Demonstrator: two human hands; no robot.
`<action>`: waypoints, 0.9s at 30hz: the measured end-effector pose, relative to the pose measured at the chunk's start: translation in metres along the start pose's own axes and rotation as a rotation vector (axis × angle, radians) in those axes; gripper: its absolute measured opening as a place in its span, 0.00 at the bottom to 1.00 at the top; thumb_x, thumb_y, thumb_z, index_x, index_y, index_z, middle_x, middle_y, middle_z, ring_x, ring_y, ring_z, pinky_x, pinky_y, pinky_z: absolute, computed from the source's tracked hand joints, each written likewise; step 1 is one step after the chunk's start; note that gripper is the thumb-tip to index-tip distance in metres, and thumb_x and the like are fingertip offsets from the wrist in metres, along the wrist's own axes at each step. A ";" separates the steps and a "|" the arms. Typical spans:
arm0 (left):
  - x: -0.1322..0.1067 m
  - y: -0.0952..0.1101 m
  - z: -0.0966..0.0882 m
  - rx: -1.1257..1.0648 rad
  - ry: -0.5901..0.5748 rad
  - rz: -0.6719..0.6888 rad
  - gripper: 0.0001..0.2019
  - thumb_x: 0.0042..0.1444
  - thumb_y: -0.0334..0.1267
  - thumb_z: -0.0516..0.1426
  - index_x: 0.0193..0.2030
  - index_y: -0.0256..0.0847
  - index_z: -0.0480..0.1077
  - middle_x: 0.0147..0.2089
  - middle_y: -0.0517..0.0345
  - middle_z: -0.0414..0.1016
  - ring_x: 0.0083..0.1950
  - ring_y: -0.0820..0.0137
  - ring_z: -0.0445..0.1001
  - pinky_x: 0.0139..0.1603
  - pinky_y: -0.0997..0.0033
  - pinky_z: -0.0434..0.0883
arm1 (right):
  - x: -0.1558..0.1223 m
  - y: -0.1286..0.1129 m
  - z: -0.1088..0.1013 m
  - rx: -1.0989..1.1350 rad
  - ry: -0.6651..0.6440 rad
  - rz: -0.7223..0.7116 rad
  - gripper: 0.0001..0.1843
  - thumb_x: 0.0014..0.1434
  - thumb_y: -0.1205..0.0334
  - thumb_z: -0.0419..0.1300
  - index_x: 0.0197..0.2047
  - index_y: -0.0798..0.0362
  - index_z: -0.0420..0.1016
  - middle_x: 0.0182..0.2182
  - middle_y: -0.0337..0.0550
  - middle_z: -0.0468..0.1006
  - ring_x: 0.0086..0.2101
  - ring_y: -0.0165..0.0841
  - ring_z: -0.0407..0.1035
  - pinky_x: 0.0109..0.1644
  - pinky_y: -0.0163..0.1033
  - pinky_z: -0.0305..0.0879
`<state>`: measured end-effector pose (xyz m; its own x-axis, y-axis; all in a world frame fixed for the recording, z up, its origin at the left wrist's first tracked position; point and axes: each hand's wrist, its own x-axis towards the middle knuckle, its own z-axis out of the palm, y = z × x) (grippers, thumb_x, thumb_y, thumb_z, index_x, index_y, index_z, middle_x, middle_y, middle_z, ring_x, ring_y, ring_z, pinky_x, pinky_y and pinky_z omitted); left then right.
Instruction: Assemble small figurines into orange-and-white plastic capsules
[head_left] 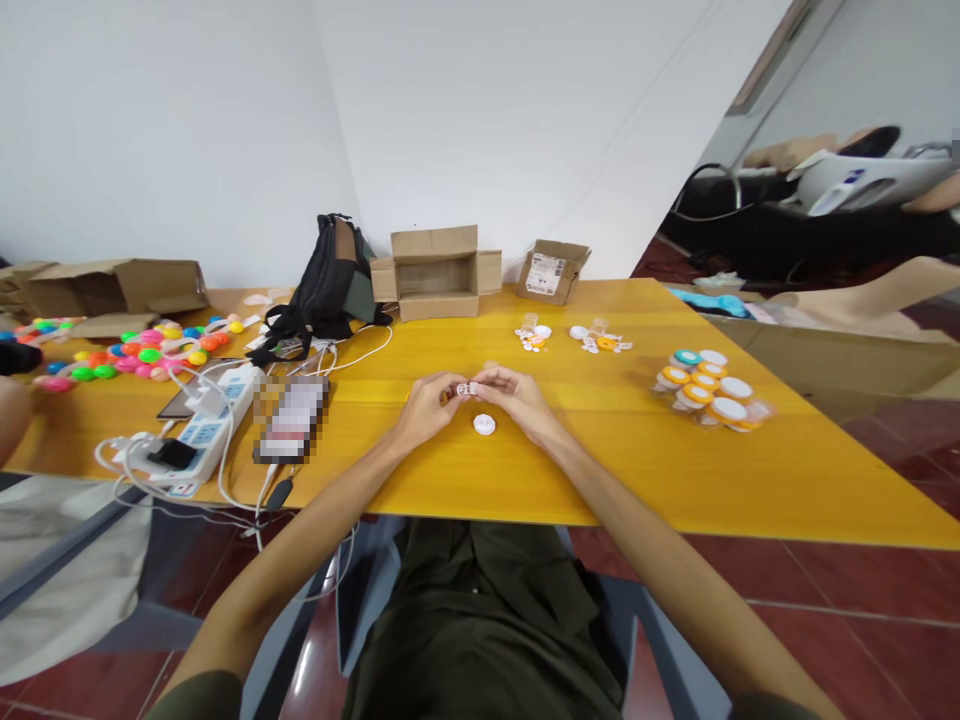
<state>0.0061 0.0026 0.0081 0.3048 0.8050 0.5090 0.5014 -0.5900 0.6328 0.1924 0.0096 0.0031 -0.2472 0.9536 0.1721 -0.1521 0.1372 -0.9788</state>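
The left hand (426, 410) and the right hand (523, 402) meet over the yellow table (600, 460), fingers bent, both pinching a small white piece (466, 389) with dark marks between their fingertips. Whether the piece touches the tabletop I cannot tell. Just beside the hands, nearer the person's body, a round white lid (484, 425) lies on the table, touched by neither. A bit of orange shows by the left hand, too covered to name. Farther back, 2 little groups of white and orange parts (606, 343) lie near each other, each with a small clear cup (530, 322). Well to the right stands a cluster of clear jars (705, 385) with orange, white and teal lids. To the left are a phone (294, 418), its screen blurred out, and a white power strip (217, 425) with plugs and cables. Beyond them lie bright beads (150, 355) — pink, green, orange, blue, yellow — and a dark backpack (328, 275) sits near the wall, beside 2 cardboard boxes (439, 304). Another person's arm (11, 415) shows at the left edge.
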 end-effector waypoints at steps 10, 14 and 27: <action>0.000 0.001 0.000 -0.029 -0.008 -0.029 0.05 0.58 0.32 0.62 0.40 0.43 0.79 0.36 0.59 0.82 0.33 0.71 0.75 0.37 0.73 0.73 | 0.000 -0.001 0.001 -0.004 0.022 0.019 0.18 0.39 0.48 0.78 0.31 0.48 0.82 0.33 0.39 0.83 0.36 0.35 0.76 0.47 0.42 0.74; 0.000 0.003 0.000 -0.044 -0.008 -0.051 0.05 0.58 0.34 0.62 0.40 0.44 0.80 0.36 0.58 0.82 0.34 0.71 0.76 0.38 0.72 0.73 | 0.000 0.000 0.001 -0.037 0.022 0.000 0.18 0.43 0.45 0.75 0.31 0.48 0.83 0.31 0.39 0.83 0.34 0.35 0.76 0.44 0.43 0.74; 0.001 0.001 0.004 -0.234 -0.022 -0.151 0.05 0.55 0.35 0.63 0.38 0.41 0.79 0.35 0.58 0.83 0.34 0.70 0.78 0.39 0.72 0.74 | 0.002 0.001 0.001 -0.063 0.033 -0.015 0.15 0.39 0.49 0.76 0.28 0.48 0.82 0.28 0.39 0.83 0.30 0.35 0.76 0.41 0.42 0.74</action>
<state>0.0103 0.0035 0.0071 0.2594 0.8847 0.3873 0.3424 -0.4592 0.8197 0.1906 0.0111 0.0024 -0.2131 0.9595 0.1841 -0.0948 0.1672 -0.9813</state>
